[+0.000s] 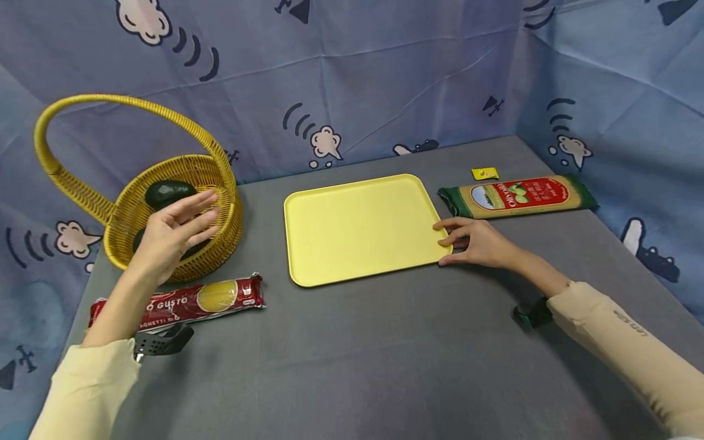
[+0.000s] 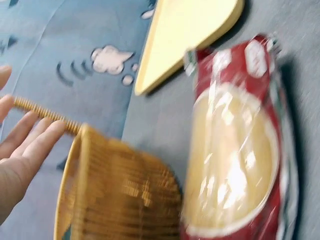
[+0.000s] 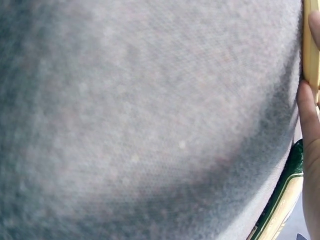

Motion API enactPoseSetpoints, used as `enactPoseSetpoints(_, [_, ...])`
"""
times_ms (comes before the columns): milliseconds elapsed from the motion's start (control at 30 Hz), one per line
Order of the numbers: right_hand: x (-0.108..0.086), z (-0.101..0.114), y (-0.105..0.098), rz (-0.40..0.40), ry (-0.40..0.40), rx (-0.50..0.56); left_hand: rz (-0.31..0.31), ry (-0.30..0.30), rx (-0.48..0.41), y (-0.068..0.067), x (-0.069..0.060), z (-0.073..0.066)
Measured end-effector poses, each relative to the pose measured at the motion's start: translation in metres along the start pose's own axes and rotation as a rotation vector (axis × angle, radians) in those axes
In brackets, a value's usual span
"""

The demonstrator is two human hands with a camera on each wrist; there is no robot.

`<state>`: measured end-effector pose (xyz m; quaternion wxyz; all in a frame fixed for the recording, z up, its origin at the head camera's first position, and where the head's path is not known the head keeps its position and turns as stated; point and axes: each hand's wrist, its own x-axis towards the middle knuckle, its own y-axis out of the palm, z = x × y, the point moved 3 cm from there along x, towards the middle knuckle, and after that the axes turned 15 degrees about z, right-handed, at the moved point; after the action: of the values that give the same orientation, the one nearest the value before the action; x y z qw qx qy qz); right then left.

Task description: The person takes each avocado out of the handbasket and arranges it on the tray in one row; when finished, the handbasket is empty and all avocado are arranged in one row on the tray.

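Note:
My left hand [image 1: 170, 238] hovers over the yellow wicker basket [image 1: 228, 235] with its fingers extended and holds nothing. Inside the basket lies a dark green avocado [image 1: 167, 192]; a second dark thing there is partly hidden by the hand. At the right edge of a yellow rectangular tray [image 1: 357, 232], my right hand [image 1: 478, 243] grips the rim near its front corner, fingers over it and thumb at the corner. Under the left forearm is a red spaghetti pack [image 1: 217, 297], large in the left wrist view. The right wrist view catches only the tray's edge and some fingers.
A green and gold pack labelled Olivoilà [image 1: 517, 195] lies to the right of the tray. Behind it sits a small yellow packet [image 1: 484, 173]. The basket's tall arched handle [image 1: 132, 104] rises at the left. Patterned blue cloth [image 1: 374, 79] hangs behind the grey table [image 1: 352, 354].

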<state>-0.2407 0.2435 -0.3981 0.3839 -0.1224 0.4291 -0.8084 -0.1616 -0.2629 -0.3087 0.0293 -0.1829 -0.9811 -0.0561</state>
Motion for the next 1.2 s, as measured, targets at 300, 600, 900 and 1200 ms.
enactPoseSetpoints(300, [0.0,0.0,-0.001,-0.001,-0.015,0.027,0.084,-0.066,-0.062,-0.036,-0.009,0.003])
enactPoseSetpoints(600, [0.0,-0.002,-0.002,0.008,0.028,0.059,0.097,-0.022,-0.1,-0.056,-0.02,0.009])
enactPoseSetpoints(900, [0.007,0.003,-0.009,0.083,0.081,0.096,0.049,-0.045,-0.044,-0.062,-0.021,0.006])
enactPoseSetpoints(1200, [0.014,0.016,-0.019,0.238,0.202,0.11,0.059,-0.06,-0.035,-0.062,-0.024,0.005])
